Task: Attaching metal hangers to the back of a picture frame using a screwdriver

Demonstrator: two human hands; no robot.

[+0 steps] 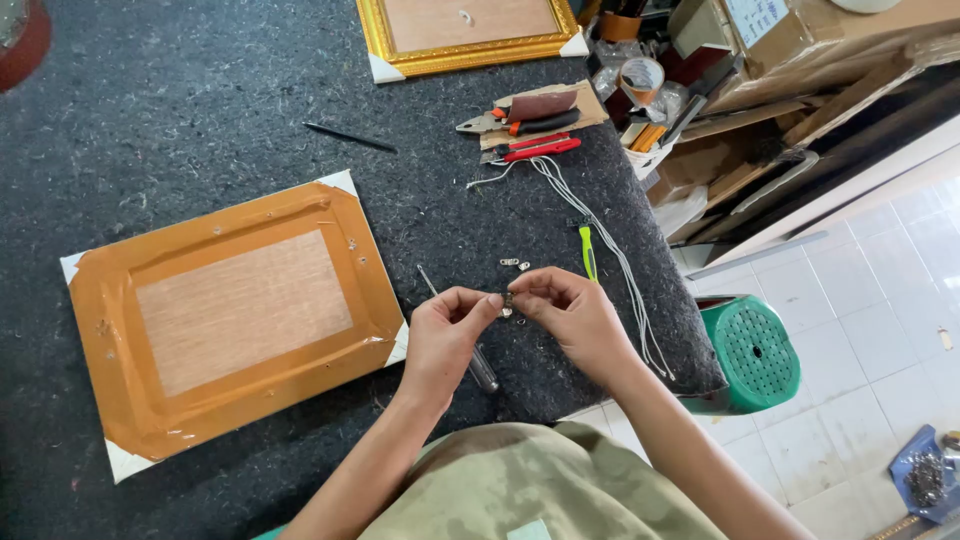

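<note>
Fingers: both hands meet over the table's near edge, thumb and forefinger of each pressed together on one small metal hanger (507, 298) — a two-sided pinch that seems meant to steady so tiny a piece.
Left hand (445, 335): pinches the hanger's left end; the other fingers curl under, out of the way.
Right hand (572, 315): pinches the right end from above, knuckles up; wrist crosses the table edge.
Hanger: held in the air between the hands, just right of the frame back, not touching the table.
Screwdriver (462, 335): lies on the table under the left hand, tip pointing toward the frame back — likely left within easy reach.
Spare hangers (515, 264): a few small metal pieces on the felt just beyond the hands, right of the frame back.
Green tool (588, 252): upright-lying beside the spares, farther right.
Cord (600, 240): white strands running from the pliers down toward the table edge.
Frame back (235, 315): brown-taped, face down on the table, well left of the hands, corners capped in white.
Pliers (520, 125): with red-handled tools on card, far right of the frame back.
Gold frame (470, 35): at the table's far side.
Table (180, 130): dark felt.
</note>
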